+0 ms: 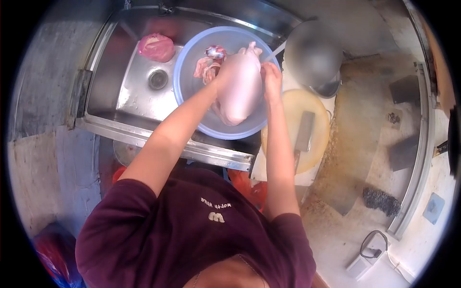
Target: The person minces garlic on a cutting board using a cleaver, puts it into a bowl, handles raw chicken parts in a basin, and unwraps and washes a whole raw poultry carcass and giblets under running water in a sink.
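Note:
A whole plucked bird (240,89), pale and smooth, is held between my hands over a blue plastic basin (180,72). My left hand (224,80) grips its left side, with the fingers hidden against the bird. On the other side, my right hand (272,79) is closed with curled fingers at the bird's upper right edge. Reddish innards or scraps (210,67) and a small crumpled plastic wrapper (215,52) lie inside the basin, left of the bird.
The basin rests over a steel sink (139,96), where a pink plastic bag (157,47) sits near the drain (158,79). To the right, a cleaver (304,132) lies on a round cutting board (284,120). A wok (314,53) stands behind the board.

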{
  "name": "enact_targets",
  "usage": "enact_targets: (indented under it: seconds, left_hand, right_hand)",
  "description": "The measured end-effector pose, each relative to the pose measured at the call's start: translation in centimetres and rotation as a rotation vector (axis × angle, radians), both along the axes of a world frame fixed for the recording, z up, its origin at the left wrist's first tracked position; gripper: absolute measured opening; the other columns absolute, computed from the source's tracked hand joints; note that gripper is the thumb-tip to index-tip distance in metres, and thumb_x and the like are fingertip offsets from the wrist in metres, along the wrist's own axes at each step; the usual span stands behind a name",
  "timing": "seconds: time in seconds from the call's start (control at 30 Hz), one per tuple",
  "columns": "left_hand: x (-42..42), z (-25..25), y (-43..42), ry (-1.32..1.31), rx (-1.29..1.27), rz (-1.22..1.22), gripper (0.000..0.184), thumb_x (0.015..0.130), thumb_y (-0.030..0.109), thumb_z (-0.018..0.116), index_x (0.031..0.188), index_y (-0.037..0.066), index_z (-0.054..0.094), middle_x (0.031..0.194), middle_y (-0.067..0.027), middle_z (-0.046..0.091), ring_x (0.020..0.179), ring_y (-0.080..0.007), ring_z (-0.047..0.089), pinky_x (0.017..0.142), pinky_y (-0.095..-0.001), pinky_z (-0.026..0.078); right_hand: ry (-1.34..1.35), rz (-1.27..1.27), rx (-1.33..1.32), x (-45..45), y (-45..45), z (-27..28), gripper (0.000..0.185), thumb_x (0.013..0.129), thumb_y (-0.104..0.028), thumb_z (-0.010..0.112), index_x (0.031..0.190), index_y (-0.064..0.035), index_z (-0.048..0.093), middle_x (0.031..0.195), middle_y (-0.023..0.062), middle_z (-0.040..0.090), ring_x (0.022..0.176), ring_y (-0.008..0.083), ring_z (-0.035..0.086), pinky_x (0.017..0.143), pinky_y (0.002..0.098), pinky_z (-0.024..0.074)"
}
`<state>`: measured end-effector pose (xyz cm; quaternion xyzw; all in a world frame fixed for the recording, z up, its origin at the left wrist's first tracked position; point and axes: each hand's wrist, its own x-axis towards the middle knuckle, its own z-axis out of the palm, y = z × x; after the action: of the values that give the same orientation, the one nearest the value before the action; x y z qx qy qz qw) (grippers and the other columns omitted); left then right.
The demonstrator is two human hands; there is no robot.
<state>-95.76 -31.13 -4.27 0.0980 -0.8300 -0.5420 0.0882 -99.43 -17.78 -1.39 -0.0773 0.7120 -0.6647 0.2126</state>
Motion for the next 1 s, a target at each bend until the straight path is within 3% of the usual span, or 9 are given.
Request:
enact_targets:
  seconds: [0.1,0.17,0.33,0.43,0.6,0.7,0.8,0.9,1.0]
  left_hand:
    - [0.6,-0.7,0.9,-0.066,0.204,0.156,0.046,0.095,0.036,0.033,0.127,0.006,0.045,0.121,-0.017,0.052,0.112,-0.0265,0.051,0.093,-0.0354,0.04]
    - [1.6,-8.2,0.2,0.018,0.881,0.326,0.043,0.094,0.035,0.035,0.123,0.006,0.048,0.118,-0.0167,0.053,0.109,-0.0279,0.053,0.093,-0.035,0.04]
    - [1.7,-1.2,0.3,0.082,0.024,0.035,0.048,0.092,0.036,0.04,0.128,0.004,0.043,0.127,-0.0202,0.045,0.119,-0.031,0.043,0.099,-0.0345,0.034]
    - [0.3,-6.5,0.7,0.25,-0.007,0.116,0.052,0.09,0.038,0.044,0.128,0.003,0.042,0.127,-0.0233,0.044,0.119,-0.0349,0.041,0.101,-0.0371,0.031]
    - [2.7,-1.9,3.1,-0.032,-0.072,0.497,0.059,0.085,0.042,0.049,0.129,0.004,0.04,0.129,-0.0248,0.041,0.12,-0.04,0.037,0.103,-0.0452,0.027]
    - [0.0,1.0,5.7,0.012,-0.581,0.538,0.052,0.086,0.038,0.047,0.124,0.002,0.047,0.123,-0.024,0.048,0.116,-0.0339,0.045,0.098,-0.0383,0.034]
    - [-3.9,4.0,5.8,-0.263,-0.313,0.368,0.053,0.082,0.035,0.05,0.127,0.007,0.045,0.132,-0.0231,0.04,0.124,-0.0394,0.034,0.102,-0.0505,0.026]
    - [-6.3,7.4,3.5,-0.563,-0.314,0.089,0.043,0.08,0.028,0.051,0.119,0.009,0.056,0.123,-0.0195,0.051,0.118,-0.0347,0.044,0.097,-0.0461,0.034]
    - [-6.9,8.0,3.6,-0.453,-0.337,0.054,0.029,0.077,0.02,0.05,0.096,0.007,0.066,0.1,-0.0156,0.065,0.097,-0.0304,0.061,0.082,-0.0395,0.047]
  right_hand:
    - [-0.316,-0.122,-0.375,-1.6,-2.2,-2.4,0.031,0.088,-0.018,0.052,0.116,-0.0044,0.054,0.112,0.011,0.058,0.094,0.0191,0.059,0.078,0.0321,0.05]
    - [-0.261,-0.082,-0.349,-1.2,-3.4,-2.9,0.038,0.09,-0.022,0.051,0.122,-0.0022,0.048,0.118,0.012,0.055,0.098,0.0195,0.058,0.083,0.0311,0.0496]
    - [-0.453,0.015,0.133,2.6,-1.9,2.9,0.045,0.093,-0.029,0.047,0.127,0.0,0.044,0.122,0.0121,0.052,0.104,0.0211,0.056,0.088,0.0314,0.0474]
    - [-0.503,0.007,-0.247,5.4,1.0,-1.8,0.052,0.093,-0.034,0.047,0.129,0.0025,0.041,0.123,0.0118,0.052,0.108,0.0214,0.054,0.092,0.0325,0.0439]
    - [-0.388,0.038,-0.255,8.0,4.1,-2.3,0.059,0.09,-0.033,0.054,0.133,0.0032,0.034,0.129,0.0123,0.045,0.115,0.021,0.048,0.095,0.0317,0.0393]
    - [-0.409,0.079,-0.213,7.9,4.8,-1.1,0.059,0.086,-0.026,0.061,0.131,0.0036,0.036,0.126,0.0141,0.047,0.113,0.0208,0.048,0.094,0.0318,0.039]
    - [-0.358,0.026,-0.171,7.7,4.8,-0.7,0.054,0.084,-0.023,0.065,0.124,0.005,0.041,0.117,0.0138,0.054,0.106,0.0203,0.052,0.092,0.032,0.0399]
    - [-0.31,-0.088,-0.049,7.7,5.3,-0.6,0.051,0.084,-0.022,0.062,0.123,0.006,0.043,0.115,0.0143,0.054,0.106,0.0209,0.052,0.091,0.0322,0.0401]
    - [-0.112,-0.071,0.211,7.1,5.4,-1.5,0.044,0.083,-0.017,0.057,0.12,0.0057,0.046,0.114,0.0194,0.054,0.107,0.0258,0.051,0.091,0.034,0.0401]
